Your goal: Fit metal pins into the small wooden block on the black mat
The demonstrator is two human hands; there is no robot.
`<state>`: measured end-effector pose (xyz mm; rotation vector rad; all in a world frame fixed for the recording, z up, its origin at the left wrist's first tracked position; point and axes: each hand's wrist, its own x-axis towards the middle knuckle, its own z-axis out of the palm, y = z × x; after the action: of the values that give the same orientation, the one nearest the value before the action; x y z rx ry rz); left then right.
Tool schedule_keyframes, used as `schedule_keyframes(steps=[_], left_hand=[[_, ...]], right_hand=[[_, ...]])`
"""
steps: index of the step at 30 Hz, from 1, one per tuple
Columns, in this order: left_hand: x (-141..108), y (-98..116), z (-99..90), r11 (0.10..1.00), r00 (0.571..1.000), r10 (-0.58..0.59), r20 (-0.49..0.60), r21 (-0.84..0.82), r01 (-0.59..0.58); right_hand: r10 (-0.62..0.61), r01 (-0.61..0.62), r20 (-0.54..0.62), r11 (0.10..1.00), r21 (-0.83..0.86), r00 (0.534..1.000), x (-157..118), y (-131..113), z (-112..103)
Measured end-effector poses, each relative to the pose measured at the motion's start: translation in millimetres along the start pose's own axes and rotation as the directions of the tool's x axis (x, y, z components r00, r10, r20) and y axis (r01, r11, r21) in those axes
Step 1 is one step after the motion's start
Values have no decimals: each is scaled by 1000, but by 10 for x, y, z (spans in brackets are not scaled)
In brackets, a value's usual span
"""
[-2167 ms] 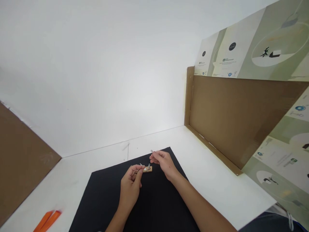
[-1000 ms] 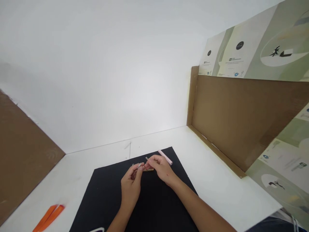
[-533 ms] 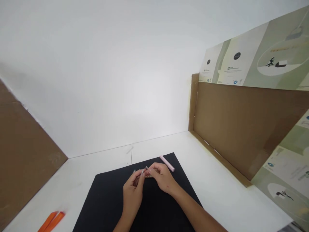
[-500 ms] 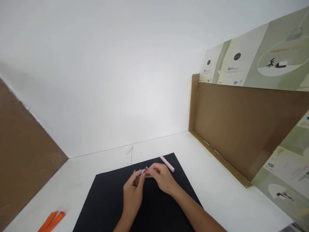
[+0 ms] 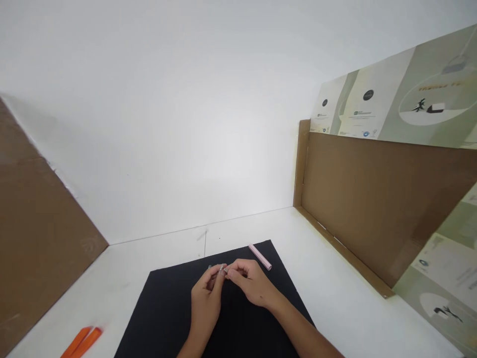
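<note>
My left hand [image 5: 206,297] is closed, thumb and fingers pinched around a small pale piece [image 5: 222,267] that is too small to name. Right beside it, my right hand [image 5: 253,284] is closed too, its thumb and forefinger tips meeting the left fingertips at that piece. What the right fingers grip is mostly hidden. A small greyish bit [image 5: 209,266] shows just behind the left fingers. Both hands are over a black mat [image 5: 164,303]. Beyond the right hand, a pale pink rod [image 5: 260,257] lies near the mat's far right corner.
On the white table [image 5: 93,293], an orange object with two prongs [image 5: 81,342] lies at the front left. Brown cardboard panels stand at the left [image 5: 44,219] and right [image 5: 372,199]. A white wall [image 5: 186,124] closes off the back.
My right fingertips have come in against the left ones. A brownish strip and small grey bits seen between the hands before are now mostly covered. The whole view has shifted slightly.
</note>
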<state>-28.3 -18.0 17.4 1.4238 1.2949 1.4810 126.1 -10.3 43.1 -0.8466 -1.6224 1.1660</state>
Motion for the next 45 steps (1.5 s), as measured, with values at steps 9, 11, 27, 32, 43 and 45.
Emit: schedule_keyframes(steps=[9, 11, 27, 32, 43, 45], left_hand=[[-9, -15, 20, 999, 999, 42, 26, -5, -42], [-16, -10, 24, 999, 998, 43, 44, -20, -42], [-10, -6, 10, 1000, 1000, 23, -6, 2, -23], [-15, 7, 30, 999, 999, 26, 29, -28, -25], [-21, -3, 33, 998, 999, 22, 41, -54, -20], [-16, -18, 28, 998, 999, 20, 34, -53, -18]], right_hand=[[4, -4, -56, 1000, 11, 998, 33, 76, 4], [13, -11, -73, 999, 32, 997, 43, 93, 1], [4, -3, 15, 999, -33, 1000, 2, -47, -25], [11, -11, -20, 1000, 13, 1000, 20, 10, -24], [5, -5, -15, 1000, 30, 1000, 24, 48, -17], [-2, 2, -4, 1000, -2, 1000, 16, 21, -23]])
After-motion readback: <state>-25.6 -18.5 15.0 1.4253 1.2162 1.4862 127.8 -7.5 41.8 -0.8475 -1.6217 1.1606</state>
